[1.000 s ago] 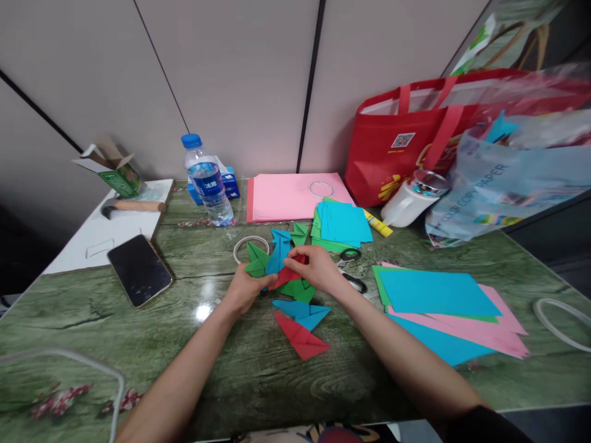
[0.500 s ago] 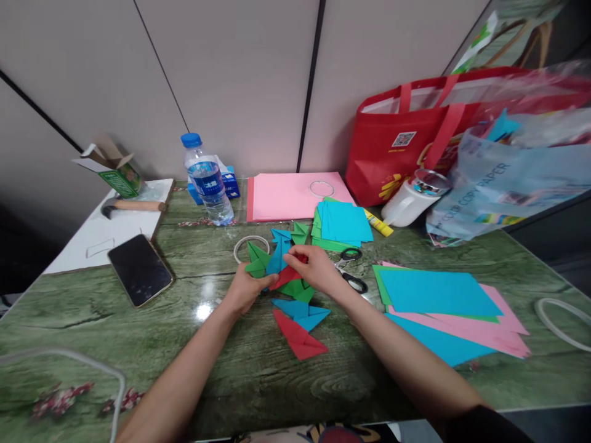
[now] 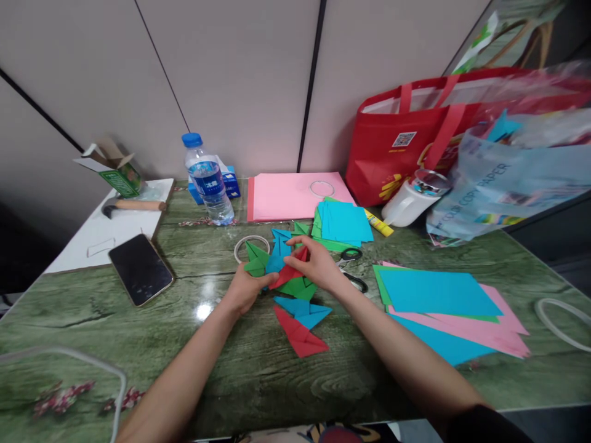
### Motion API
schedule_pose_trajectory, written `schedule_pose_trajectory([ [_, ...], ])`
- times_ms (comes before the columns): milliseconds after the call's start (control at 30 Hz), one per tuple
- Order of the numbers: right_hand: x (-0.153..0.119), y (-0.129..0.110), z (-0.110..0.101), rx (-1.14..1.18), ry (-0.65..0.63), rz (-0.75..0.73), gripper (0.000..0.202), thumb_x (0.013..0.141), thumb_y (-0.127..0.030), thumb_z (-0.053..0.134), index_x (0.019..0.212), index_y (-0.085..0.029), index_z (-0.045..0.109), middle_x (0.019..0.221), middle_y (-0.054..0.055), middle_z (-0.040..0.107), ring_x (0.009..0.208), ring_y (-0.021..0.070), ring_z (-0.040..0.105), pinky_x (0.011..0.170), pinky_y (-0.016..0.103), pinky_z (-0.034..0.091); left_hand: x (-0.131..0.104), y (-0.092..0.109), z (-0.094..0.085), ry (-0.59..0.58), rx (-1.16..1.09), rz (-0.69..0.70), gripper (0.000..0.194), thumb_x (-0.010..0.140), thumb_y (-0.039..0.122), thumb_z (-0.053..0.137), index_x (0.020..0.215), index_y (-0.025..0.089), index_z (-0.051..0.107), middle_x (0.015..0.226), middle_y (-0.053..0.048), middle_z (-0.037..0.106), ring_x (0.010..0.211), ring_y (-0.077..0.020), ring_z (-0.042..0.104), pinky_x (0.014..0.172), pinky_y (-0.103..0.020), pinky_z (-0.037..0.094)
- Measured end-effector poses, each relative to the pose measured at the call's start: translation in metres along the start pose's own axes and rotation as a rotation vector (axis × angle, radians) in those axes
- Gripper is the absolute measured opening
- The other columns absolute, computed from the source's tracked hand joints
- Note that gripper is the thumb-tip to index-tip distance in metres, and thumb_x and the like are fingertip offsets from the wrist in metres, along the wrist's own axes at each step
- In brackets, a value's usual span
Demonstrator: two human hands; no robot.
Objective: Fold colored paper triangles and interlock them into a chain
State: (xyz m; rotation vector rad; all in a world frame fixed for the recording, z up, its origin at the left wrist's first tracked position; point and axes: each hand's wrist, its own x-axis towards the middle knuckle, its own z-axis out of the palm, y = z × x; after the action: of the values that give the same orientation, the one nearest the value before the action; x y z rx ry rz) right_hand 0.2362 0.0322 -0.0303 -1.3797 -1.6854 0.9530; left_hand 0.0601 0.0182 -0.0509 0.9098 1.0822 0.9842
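Note:
My left hand (image 3: 248, 288) is closed in a pinch on a joined cluster of folded paper, its thumb at the near edge. In the cluster a green folded piece (image 3: 255, 257) points left, a blue folded piece (image 3: 277, 253) stands in the middle, and a red folded piece (image 3: 290, 274) slants to the right. My right hand (image 3: 318, 261) has its thumb and forefinger around the upper end of the red piece. Below the hands lie a loose blue folded piece (image 3: 305, 312) and a loose red folded piece (image 3: 300, 335). Green folded paper (image 3: 302, 288) shows under the cluster.
Scissors (image 3: 353, 255) lie just right of my right hand, partly hidden. Stacks of blue squares (image 3: 346, 221) and coloured sheets (image 3: 438, 292) sit to the right. A phone (image 3: 141, 269), hammer (image 3: 138, 205) and water bottle (image 3: 209, 181) are leftward; a red bag (image 3: 378, 141) and white mug (image 3: 406, 200) stand behind.
The thumb and forefinger of my right hand have spread slightly apart, showing more of the red piece's tip. My left hand keeps its hold in nearly the same place.

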Motion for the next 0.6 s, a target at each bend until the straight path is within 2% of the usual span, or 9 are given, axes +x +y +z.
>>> schedule_pose_trajectory([
  [67,0.0001,-0.0004,-0.0023,0.007,-0.006,0.038,0.031,0.071,-0.026,0.068,0.099,-0.018,0.058,0.070,-0.001,0.065,0.066,0.0163,0.060,0.064,0.028,0.045,-0.0010,0.0014,0.0009,-0.025,-0.053,-0.034,0.037,0.048,0.022,0.085,0.081,0.015,0.070,0.082,-0.004,0.073,0.070,-0.0173,0.064,0.076,-0.033,0.051],
  [133,0.0009,0.0007,-0.0036,0.018,-0.016,0.036,0.024,0.071,-0.025,0.068,0.092,-0.018,0.060,0.070,0.000,0.066,0.066,0.0165,0.061,0.065,0.029,0.045,-0.0020,0.0030,0.0020,-0.045,-0.084,-0.055,0.038,0.047,0.021,0.086,0.082,0.014,0.070,0.084,-0.004,0.073,0.072,-0.0180,0.065,0.078,-0.034,0.051],
  [233,0.0031,0.0036,-0.0042,0.104,-0.024,0.015,0.025,0.068,-0.021,0.071,0.090,-0.016,0.062,0.082,0.004,0.068,0.078,0.0175,0.063,0.073,0.031,0.047,-0.0029,0.0052,0.0033,-0.065,-0.119,-0.066,0.042,0.046,0.019,0.087,0.084,0.014,0.070,0.086,-0.005,0.073,0.074,-0.0187,0.066,0.081,-0.035,0.051],
  [300,0.0044,0.0048,-0.0043,0.181,-0.043,0.051,0.028,0.065,-0.021,0.072,0.091,-0.016,0.063,0.085,0.005,0.068,0.082,0.0178,0.063,0.074,0.031,0.048,-0.0032,0.0064,0.0038,-0.068,-0.137,-0.087,0.044,0.045,0.018,0.087,0.085,0.014,0.069,0.088,-0.005,0.073,0.076,-0.0190,0.066,0.082,-0.035,0.051],
  [433,0.0045,0.0037,-0.0049,0.213,-0.051,0.078,0.022,0.065,-0.027,0.073,0.082,-0.017,0.062,0.075,0.001,0.066,0.073,0.0163,0.062,0.067,0.029,0.048,-0.0029,0.0059,0.0036,-0.062,-0.150,-0.131,0.042,0.045,0.018,0.087,0.083,0.014,0.069,0.088,-0.005,0.073,0.077,-0.0181,0.066,0.080,-0.034,0.051],
  [600,0.0041,0.0017,-0.0060,0.119,-0.064,0.053,0.015,0.069,-0.028,0.069,0.074,-0.017,0.060,0.069,0.000,0.064,0.064,0.0132,0.057,0.062,0.027,0.045,-0.0013,-0.0007,0.0005,-0.032,-0.026,-0.064,0.037,0.048,0.019,0.086,0.080,0.013,0.069,0.079,-0.002,0.072,0.068,-0.0141,0.063,0.072,-0.029,0.050],
])
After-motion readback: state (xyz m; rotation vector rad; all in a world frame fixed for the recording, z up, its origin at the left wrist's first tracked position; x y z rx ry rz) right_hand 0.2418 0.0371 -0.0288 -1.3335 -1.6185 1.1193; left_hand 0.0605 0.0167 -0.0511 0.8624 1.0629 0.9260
